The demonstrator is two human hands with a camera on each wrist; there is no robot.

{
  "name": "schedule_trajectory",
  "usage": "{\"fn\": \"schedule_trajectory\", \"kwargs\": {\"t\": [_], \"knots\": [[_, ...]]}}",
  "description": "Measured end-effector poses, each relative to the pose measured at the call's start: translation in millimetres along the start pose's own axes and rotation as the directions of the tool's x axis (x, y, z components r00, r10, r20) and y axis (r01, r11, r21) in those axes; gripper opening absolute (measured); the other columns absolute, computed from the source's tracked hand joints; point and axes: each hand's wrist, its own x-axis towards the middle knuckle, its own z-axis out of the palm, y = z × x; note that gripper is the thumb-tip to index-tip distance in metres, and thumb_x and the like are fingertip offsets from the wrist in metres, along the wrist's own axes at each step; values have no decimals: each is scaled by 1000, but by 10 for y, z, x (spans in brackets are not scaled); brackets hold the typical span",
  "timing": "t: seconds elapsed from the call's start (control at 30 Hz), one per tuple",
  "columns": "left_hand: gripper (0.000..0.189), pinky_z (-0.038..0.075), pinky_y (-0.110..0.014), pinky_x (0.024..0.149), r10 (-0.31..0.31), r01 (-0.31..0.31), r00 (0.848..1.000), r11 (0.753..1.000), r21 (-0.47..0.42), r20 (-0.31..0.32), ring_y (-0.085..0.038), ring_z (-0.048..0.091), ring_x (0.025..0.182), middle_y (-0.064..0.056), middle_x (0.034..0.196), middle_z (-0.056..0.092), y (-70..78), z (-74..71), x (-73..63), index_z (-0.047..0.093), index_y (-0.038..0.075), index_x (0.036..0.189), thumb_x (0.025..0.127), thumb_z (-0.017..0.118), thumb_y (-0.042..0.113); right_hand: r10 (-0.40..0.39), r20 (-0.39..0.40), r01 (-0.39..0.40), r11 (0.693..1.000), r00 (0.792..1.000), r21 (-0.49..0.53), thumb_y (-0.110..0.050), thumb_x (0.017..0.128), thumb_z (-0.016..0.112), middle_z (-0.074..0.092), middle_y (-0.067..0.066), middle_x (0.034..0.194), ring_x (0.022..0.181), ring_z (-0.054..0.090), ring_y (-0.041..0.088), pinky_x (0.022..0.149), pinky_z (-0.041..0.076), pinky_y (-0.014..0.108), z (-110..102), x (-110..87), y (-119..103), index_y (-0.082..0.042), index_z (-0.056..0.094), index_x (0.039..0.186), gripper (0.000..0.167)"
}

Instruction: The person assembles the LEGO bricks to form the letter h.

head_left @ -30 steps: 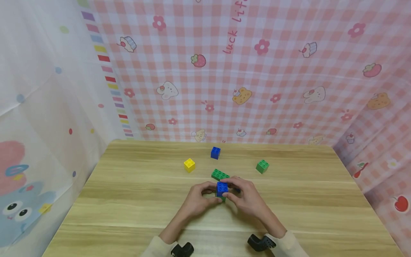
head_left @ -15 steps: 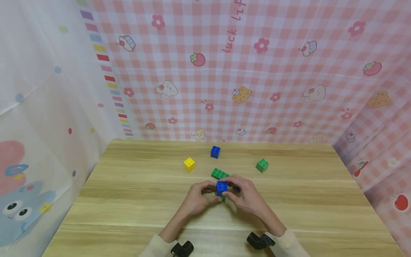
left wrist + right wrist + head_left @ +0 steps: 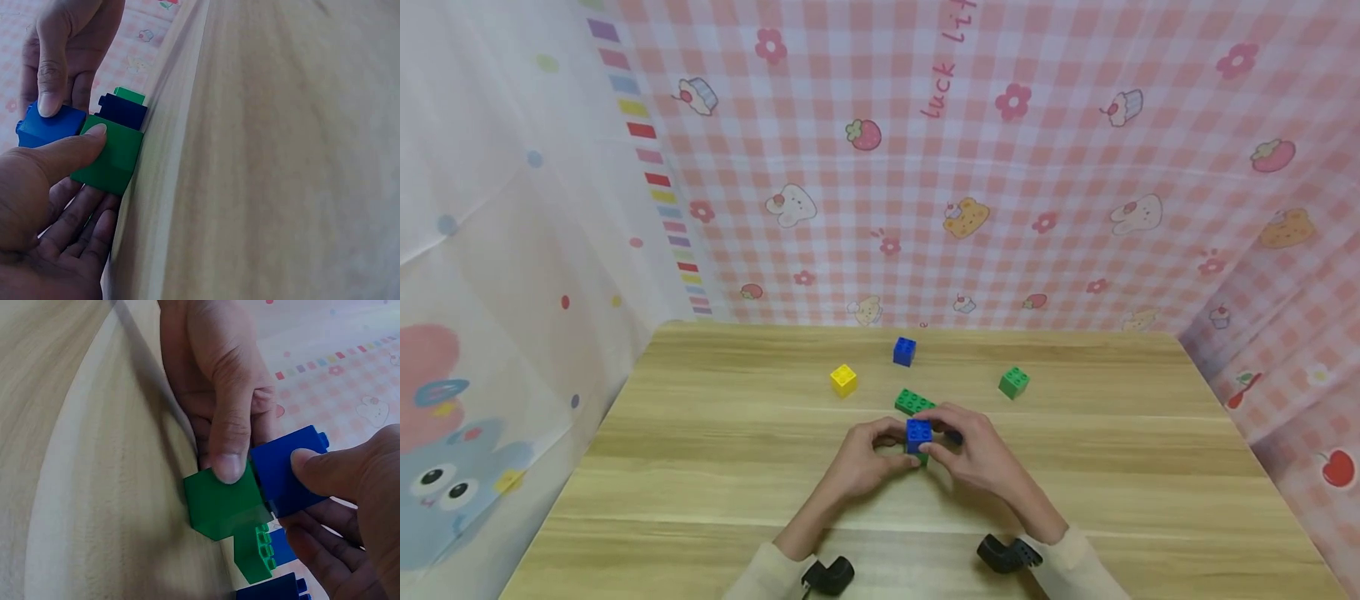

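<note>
At the middle of the table my left hand (image 3: 863, 460) pinches a green building brick (image 3: 112, 156), its thumb lying on the side of the brick. A square blue building brick (image 3: 918, 434) sits on top of the green one, studs up. My right hand (image 3: 981, 452) pinches this blue brick (image 3: 290, 472) between thumb and fingers. A thin dark line shows between the two bricks in the right wrist view; whether they are fully pressed together I cannot tell. Just behind the right fingers lies another dark blue brick (image 3: 954, 437), mostly hidden in the head view.
A long green brick (image 3: 913, 402) lies right behind the hands. Farther back on the wooden table (image 3: 715, 467) stand a yellow brick (image 3: 843, 381), a blue brick (image 3: 905, 352) and, to the right, a green brick (image 3: 1014, 382). Checked cloth (image 3: 880, 192) hangs behind the table.
Both hands keep their grip on the blue and green bricks in the same place. Only the head view has shifted slightly.
</note>
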Motion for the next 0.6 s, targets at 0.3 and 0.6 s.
{"fn": "schedule_trajectory", "kwargs": {"t": [0.3, 0.6], "knots": [[30, 57, -35, 101, 2, -2, 1000, 1000, 1, -2, -17, 70, 110, 2, 112, 75, -12, 5, 10, 73, 20, 112, 85, 85, 21, -15, -23, 16, 1000, 1000, 13, -11, 93, 76, 71, -1, 115, 106, 71, 19, 93, 62, 43, 30, -19, 27, -17, 68, 127, 36], [30, 58, -36, 101, 5, -5, 1000, 1000, -8, -9, -16, 70, 109, 2, 112, 76, -16, 2, -2, 73, 19, 111, 84, 86, 20, -63, -60, 62, 998, 996, -19, -8, 90, 79, 72, -1, 110, 101, 70, 16, 89, 63, 42, 69, -28, 40, -15, 68, 125, 37]]}}
